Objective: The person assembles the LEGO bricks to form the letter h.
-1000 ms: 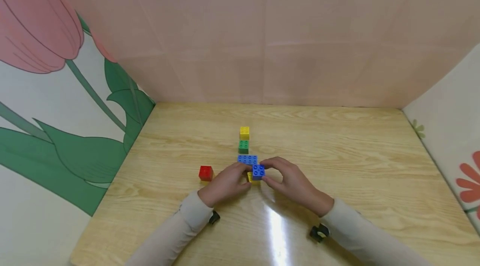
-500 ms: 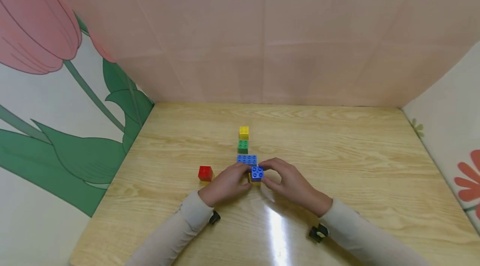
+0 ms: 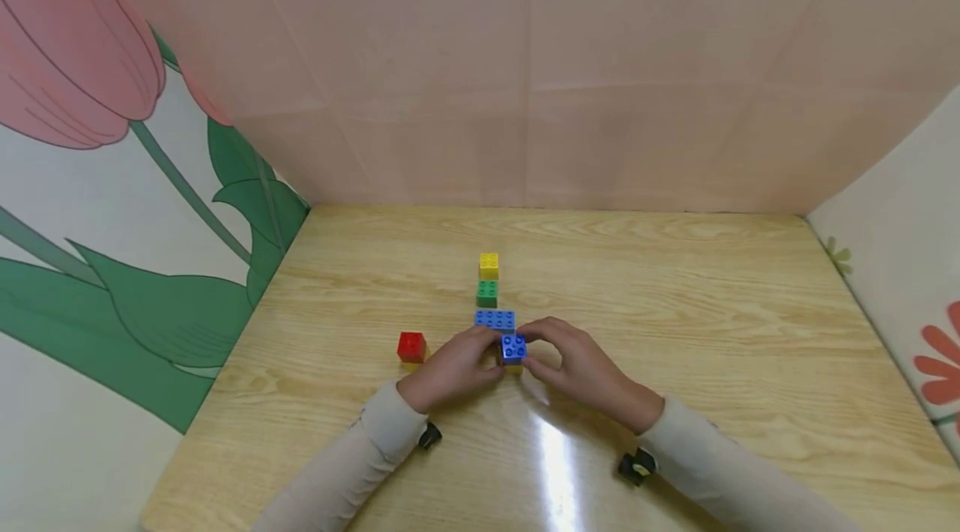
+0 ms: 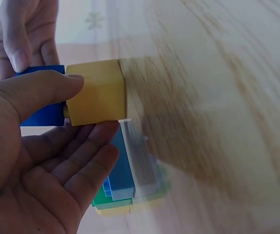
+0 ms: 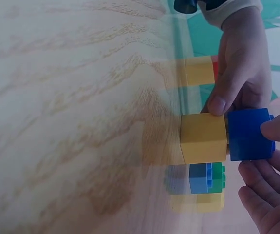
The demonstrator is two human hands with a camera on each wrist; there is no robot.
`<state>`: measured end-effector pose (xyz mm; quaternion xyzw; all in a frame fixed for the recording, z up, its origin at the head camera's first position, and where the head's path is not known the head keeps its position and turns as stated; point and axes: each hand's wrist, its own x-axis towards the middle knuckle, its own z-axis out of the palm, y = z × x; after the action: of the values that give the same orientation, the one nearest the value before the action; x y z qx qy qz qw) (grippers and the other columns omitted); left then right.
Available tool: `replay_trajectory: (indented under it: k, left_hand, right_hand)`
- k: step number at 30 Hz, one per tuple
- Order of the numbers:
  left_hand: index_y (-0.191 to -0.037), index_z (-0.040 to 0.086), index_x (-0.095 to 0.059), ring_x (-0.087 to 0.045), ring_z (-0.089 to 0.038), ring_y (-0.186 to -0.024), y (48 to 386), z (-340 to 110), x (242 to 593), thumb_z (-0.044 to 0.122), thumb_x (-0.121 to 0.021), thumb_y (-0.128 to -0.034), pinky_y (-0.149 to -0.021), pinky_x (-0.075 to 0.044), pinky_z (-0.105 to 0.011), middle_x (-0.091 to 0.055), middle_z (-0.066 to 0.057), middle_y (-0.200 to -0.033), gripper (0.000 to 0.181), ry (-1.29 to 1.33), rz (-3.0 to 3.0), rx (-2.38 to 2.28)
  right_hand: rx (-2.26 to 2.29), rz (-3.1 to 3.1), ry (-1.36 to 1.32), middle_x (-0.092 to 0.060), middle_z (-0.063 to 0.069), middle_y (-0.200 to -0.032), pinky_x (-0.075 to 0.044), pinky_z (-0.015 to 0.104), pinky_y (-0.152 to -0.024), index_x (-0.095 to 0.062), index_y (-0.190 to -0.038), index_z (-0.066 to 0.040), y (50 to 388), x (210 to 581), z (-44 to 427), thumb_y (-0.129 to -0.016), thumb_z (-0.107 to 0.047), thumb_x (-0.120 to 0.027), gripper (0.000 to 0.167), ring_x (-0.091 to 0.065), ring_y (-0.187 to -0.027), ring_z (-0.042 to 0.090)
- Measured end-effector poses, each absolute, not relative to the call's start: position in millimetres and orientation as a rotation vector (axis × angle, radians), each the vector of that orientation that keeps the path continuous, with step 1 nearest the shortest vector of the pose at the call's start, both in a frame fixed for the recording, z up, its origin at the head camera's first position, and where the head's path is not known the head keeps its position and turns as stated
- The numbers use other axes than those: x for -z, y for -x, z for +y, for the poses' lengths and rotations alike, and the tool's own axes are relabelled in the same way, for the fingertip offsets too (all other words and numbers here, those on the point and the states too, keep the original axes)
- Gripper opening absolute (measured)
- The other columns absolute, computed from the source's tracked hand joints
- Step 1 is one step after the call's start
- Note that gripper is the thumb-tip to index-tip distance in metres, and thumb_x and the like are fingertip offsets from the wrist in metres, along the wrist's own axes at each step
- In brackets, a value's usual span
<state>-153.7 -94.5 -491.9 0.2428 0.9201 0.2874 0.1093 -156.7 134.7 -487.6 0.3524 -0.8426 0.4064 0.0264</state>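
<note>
Left hand [image 3: 453, 363] pinches the near yellow block [image 5: 203, 139] on the table [image 3: 675, 282] — right hand [image 3: 588, 365] clamped on the small blue block [image 3: 513, 348] directly above it, thin gap between. Far of them: long blue brick [image 3: 495, 318], green block [image 3: 487, 293], far yellow block [image 3: 489, 265]. Left — red block [image 3: 412, 346] atop another yellow one.

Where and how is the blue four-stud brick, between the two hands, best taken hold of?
Probably by its flat near and far side walls, coming from the right: the blue four-stud brick stands studs up above the yellow brick, which the left hand grips from the left. Pinching there should leave the studs and underside free.
</note>
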Motion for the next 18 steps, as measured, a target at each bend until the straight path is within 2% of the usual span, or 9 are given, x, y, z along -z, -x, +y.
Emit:
replay_trajectory:
  k: [12,18]
  left_hand:
    - [-0.133,0.016,-0.057,-0.054,-0.011,-0.116,155.1,-95.6,495.2,0.023,-0.071,-0.0906,-0.100,-0.045,-0.031,-0.058,0.005,-0.128,0.045,-0.704,2.672,-0.890]
    - [-0.131,0.014,-0.058,-0.055,-0.012,-0.116,154.6,-96.0,495.0,0.022,-0.071,-0.0905,-0.100,-0.045,-0.032,-0.059,0.003,-0.128,0.043,-0.716,2.675,-0.890]
  right_hand:
    - [-1.271,-2.610,-1.107,-0.063,-0.006,-0.118,-0.052,0.037,-0.090,-0.062,-0.123,-0.015,157.2,486.9,133.3,-0.088,-0.016,-0.074,0.037,-0.060,-0.108,0.011]
    - [-1.250,-2.591,-1.124,-0.062,-0.007,-0.119,-0.052,0.036,-0.090,-0.062,-0.123,-0.014,158.1,488.9,132.2,-0.088,-0.016,-0.074,0.037,-0.061,-0.108,0.012]
